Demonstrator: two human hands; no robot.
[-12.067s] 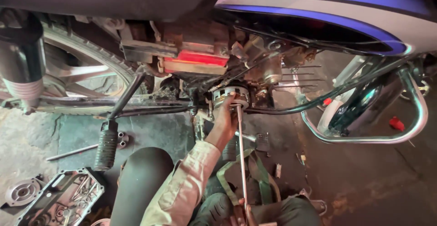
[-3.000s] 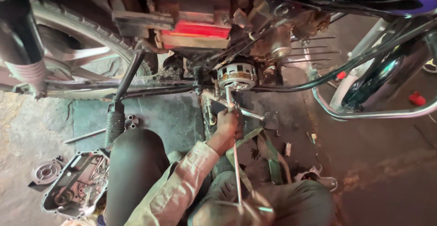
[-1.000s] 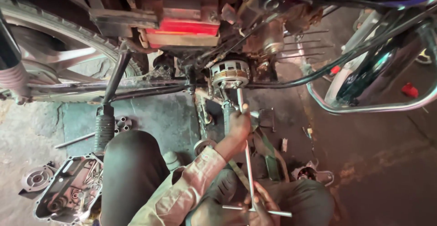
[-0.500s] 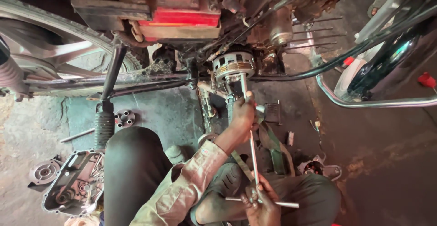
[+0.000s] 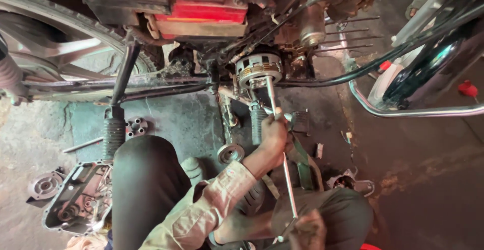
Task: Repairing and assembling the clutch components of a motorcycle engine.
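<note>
moved in closer since half a second ago, with the round clutch assembly (image 5: 258,69) now larger and nearer the middle of the view, and the left hand (image 5: 275,133) slid a little up the long metal rod (image 5: 282,151). left hand wrapped tight around the rod's upper part, just below the clutch assembly, where the rod's tip meets the hub. right hand (image 5: 306,231) low at the bottom edge, closed around the rod's lower end by a cross handle, partly cut off and dim, so exact grip hard to read. above, a red rectangular box (image 5: 201,12) with a paler band beneath, tucked in the motorcycle frame, its top cut off by the upper edge; any marking on it too blurred to make out. to the right, a small red cap (image 5: 468,88) beside the chrome crash guard (image 5: 403,110). on the stained floor at left, a removed engine cover (image 5: 75,199) lying open side up, a small round metal part (image 5: 45,185) beside it, another round part (image 5: 230,152) near the left forearm. rear tyre (image 5: 60,23) cut off at upper left. knees in dark trousers hiding much of the floor below.
</note>
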